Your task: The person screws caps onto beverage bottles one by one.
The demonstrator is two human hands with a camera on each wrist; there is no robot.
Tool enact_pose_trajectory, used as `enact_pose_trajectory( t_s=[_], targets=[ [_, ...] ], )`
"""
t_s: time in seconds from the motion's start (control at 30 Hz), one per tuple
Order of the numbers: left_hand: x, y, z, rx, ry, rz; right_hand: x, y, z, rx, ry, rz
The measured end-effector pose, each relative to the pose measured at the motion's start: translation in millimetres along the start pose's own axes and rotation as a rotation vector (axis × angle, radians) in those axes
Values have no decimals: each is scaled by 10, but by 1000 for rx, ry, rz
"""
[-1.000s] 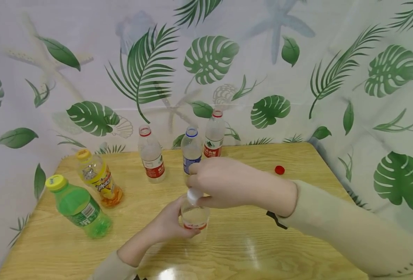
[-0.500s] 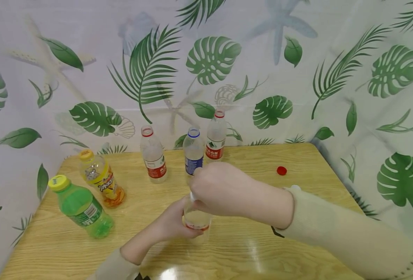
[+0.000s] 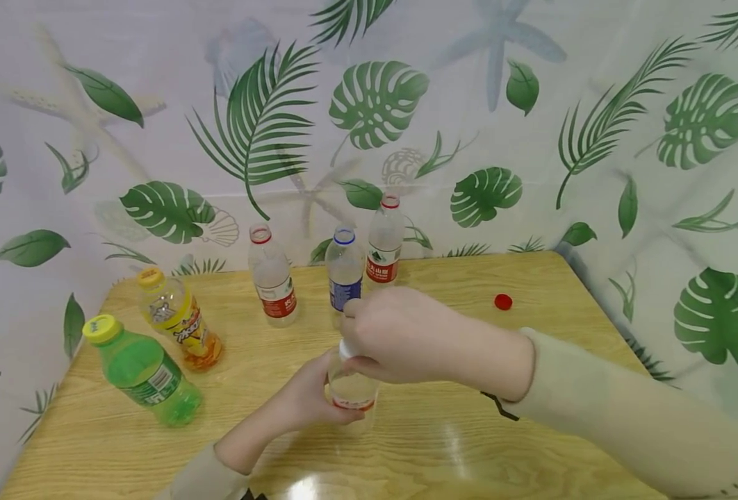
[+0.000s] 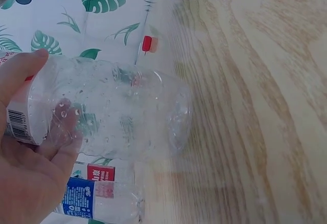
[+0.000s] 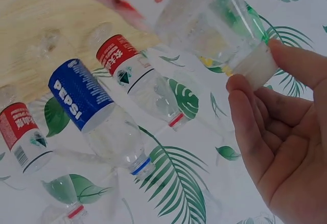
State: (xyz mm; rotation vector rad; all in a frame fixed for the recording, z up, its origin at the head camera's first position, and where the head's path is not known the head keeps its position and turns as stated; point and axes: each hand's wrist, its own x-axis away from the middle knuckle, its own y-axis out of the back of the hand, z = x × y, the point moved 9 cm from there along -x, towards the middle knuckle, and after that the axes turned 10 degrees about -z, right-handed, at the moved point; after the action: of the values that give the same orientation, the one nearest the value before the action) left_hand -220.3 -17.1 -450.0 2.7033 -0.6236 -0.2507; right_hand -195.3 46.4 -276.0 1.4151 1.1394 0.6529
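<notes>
My left hand (image 3: 313, 394) grips a clear plastic bottle (image 4: 117, 109) with a red-and-white label around its body. In the left wrist view its thumb lies over the label and the fingers show through the clear plastic behind. On top of the bottle, a white cap (image 5: 257, 66) is pinched between the thumb and index finger of my right hand (image 5: 286, 127). Seen from the head, the right hand (image 3: 394, 337) covers most of the cap. The bottle stands over the front middle of the wooden table (image 3: 469, 430).
Behind the hands stand an uncapped Pepsi bottle (image 3: 345, 278) and two uncapped red-label water bottles, one left (image 3: 275, 288) and one right (image 3: 384, 243). Left are a yellow-capped green bottle (image 3: 150, 378) and an orange-drink bottle (image 3: 184, 323). A red cap (image 3: 503, 302) lies right.
My right hand rolls over the white cap and turns partly back, its fingers staying at the bottle's top. The left hand keeps its hold on the bottle, almost unmoved.
</notes>
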Motion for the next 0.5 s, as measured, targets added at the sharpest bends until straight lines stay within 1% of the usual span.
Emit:
enact_pose_trajectory(
  t_s=[0.23,0.33,0.5],
  targets=[
    [1,10,-6,-24,-4,-18,-32,-9,-17,-7,-74,11],
    [4,15,-12,-37,-1,-29,-30,2,-9,7,-88,-24],
    [12,29,-33,-69,15,-71,-4,12,-19,9,-99,-85]
  ],
)
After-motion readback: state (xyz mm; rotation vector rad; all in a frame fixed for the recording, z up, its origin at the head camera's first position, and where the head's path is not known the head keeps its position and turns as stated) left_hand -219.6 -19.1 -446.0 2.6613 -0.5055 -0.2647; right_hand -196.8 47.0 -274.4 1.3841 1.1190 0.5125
